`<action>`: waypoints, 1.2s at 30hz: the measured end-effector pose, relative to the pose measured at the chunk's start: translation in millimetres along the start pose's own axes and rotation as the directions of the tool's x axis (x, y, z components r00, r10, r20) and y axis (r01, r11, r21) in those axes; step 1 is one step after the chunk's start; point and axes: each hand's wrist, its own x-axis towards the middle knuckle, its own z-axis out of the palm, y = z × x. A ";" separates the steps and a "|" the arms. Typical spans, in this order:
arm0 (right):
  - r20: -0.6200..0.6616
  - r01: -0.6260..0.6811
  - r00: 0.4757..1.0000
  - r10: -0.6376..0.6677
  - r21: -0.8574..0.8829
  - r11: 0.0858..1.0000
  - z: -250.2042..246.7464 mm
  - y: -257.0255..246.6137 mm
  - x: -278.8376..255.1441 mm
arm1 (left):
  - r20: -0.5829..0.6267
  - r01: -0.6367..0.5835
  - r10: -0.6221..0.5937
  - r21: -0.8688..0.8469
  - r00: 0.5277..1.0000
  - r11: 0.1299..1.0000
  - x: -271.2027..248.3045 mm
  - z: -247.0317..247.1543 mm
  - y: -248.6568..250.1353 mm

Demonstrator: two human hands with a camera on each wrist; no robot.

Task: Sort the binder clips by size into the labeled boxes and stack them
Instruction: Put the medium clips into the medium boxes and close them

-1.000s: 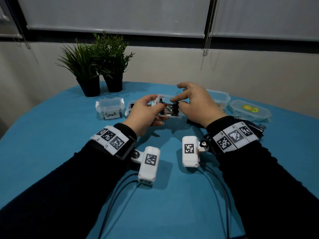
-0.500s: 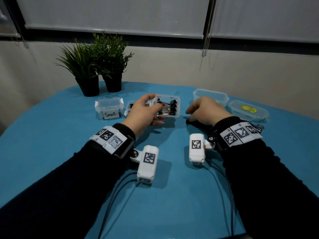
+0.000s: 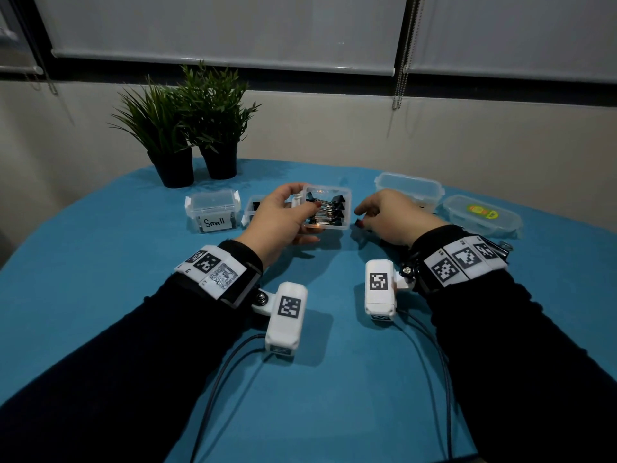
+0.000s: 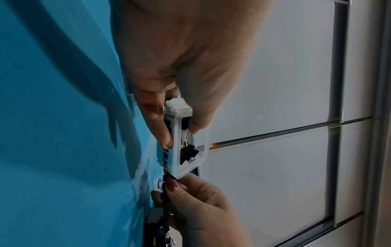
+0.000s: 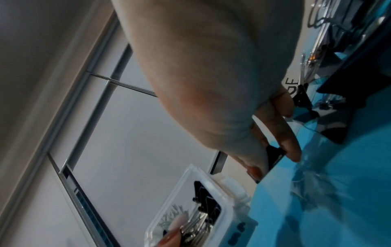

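Now left hand [image 3: 278,219] grips box [image 3: 345,208]; right hand [image 3: 394,217] pinches clip [image 5: 274,154].

The open clear plastic box [image 3: 249,211] behind the left hand [image 3: 278,222] is mostly hidden; its label cannot be read.

The black binder clip [image 5: 274,154] under the right hand's fingers [image 5: 288,142] shows only partly; size indeterminate.

Black binder clips [image 3: 329,208], clear box [image 3: 347,195], blue tablecloth [image 3: 100,282].

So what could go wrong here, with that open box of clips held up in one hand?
The left hand holds the open box tilted off the table, so its binder clips could spill. The right hand pinches a black clip at the table surface between fingertips only; it might slip. The empty open container just behind that hand could get knocked.
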 end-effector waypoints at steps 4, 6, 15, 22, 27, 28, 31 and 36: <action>-0.050 0.006 0.999 0.000 0.124 0.992 4.0 1.1 5.3 | 0.000 0.006 -0.006 -0.006 1.000 1.000 0.1 0.4 -0.6; -0.160 0.013 0.987 0.034 0.283 0.959 3.5 0.4 7.7 | -0.003 0.007 -0.007 -0.004 1.000 1.000 0.3 0.2 -1.1; -0.524 0.432 0.846 -0.099 0.565 0.702 -9.2 -20.0 -12.7 | 0.014 0.003 -0.003 -0.003 1.000 1.000 -2.3 0.2 2.0; -0.456 0.519 0.841 -0.292 0.524 0.675 3.2 -24.9 -6.9 | 0.002 0.004 -0.004 -0.003 1.000 1.000 -4.3 2.6 3.5; -0.461 0.551 0.812 -0.359 0.401 0.732 8.5 -25.8 -3.6 | 0.007 0.009 -0.009 -0.019 1.000 1.000 -6.4 3.8 5.4; -0.467 0.553 0.805 -0.367 0.365 0.749 8.9 -25.7 -2.7 | 0.010 0.011 -0.011 -0.025 1.000 1.000 -7.0 4.0 5.8; -0.484 0.567 0.779 -0.399 0.271 0.778 7.7 -27.1 -2.4 | 0.015 0.015 -0.015 -0.037 1.000 0.999 -8.3 4.7 7.1; -0.494 0.581 0.730 -0.472 0.085 0.809 2.4 -31.2 -1.5 | 0.011 0.036 -0.036 -0.057 0.999 0.998 -10.1 5.1 8.6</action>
